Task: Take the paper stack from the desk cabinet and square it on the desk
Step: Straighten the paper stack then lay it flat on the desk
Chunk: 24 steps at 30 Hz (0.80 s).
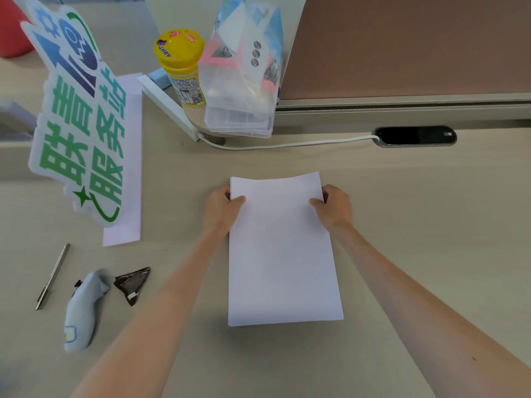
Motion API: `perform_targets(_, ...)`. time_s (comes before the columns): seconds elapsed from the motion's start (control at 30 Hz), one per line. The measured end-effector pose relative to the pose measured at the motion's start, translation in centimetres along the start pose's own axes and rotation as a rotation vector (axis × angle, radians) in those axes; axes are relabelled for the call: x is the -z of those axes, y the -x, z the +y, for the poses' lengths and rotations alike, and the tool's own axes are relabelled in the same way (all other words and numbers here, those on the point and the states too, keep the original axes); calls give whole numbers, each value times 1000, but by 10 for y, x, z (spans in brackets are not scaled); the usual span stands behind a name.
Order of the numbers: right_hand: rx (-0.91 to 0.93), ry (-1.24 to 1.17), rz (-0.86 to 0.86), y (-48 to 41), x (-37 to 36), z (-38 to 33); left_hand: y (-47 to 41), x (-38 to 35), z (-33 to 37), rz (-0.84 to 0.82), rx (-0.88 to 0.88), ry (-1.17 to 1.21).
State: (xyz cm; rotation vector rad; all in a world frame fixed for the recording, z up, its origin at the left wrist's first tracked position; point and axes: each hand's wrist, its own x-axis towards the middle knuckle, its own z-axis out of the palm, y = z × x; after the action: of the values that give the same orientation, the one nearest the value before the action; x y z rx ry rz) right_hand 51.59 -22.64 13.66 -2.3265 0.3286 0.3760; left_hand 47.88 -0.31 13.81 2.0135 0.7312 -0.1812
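Both hands (283, 206) gripping paper stack (283, 254)

Brightness: bright, even daylight-like light across the counter (402, 225).
Shadows: soft and faint; a thin one under the paper stack (283, 254).
Glare: mild sheen on the clear plastic bag (241, 90).
Blur: slight softness overall; the grey controller (82, 308) looks smeared.
Distortion: wide-angle bending at the edges; the partition rail (402, 106) curves.
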Motion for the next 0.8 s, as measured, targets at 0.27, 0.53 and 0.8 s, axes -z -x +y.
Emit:
perform_targets(0.27,40,-9,70,1,-4,4,-1,-9,0,174,25,-173)
perform_targets(0.53,91,-185,67,33,-3,19,33,-13,-16,249,44,-69)
perform_targets(0.8,129,-141,93,49,-9,22,50,-13,-16,291,62,-1)
